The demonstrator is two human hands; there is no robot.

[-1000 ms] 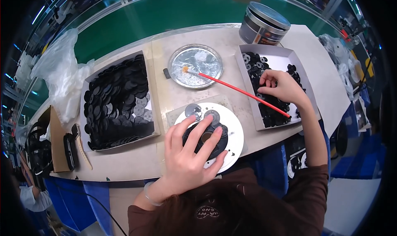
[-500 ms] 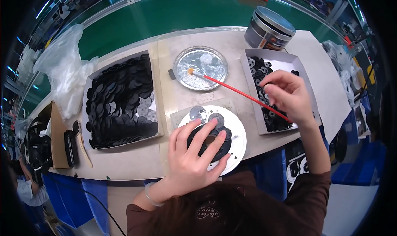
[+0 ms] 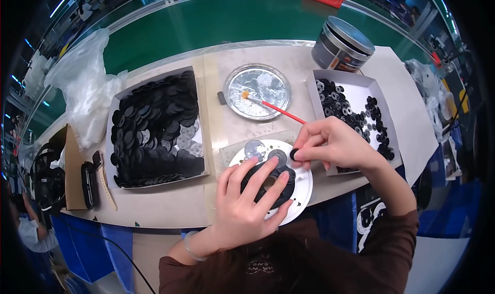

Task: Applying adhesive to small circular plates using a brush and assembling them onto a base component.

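A: How is the right hand (image 3: 335,142) entered?
B: A small black disc (image 3: 294,154) is pinched between thumb and fingertips, held at the upper right edge of the white plate (image 3: 304,188); whether contact is made cannot be told.
A: And the left hand (image 3: 247,206)?
B: Fingers spread, laid across a black wheel (image 3: 282,196) borne by the plate.
A: Surroundings?
B: On the surface (image 3: 216,54), a red-handled brush (image 3: 281,111) is rested in a silver dish (image 3: 281,82); a tray (image 3: 357,91) is filled partly with small black parts (image 3: 384,142).

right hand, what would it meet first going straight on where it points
The right hand, pinching a small black wheel, would likely meet the grey gear on the white disc; height is unclear.
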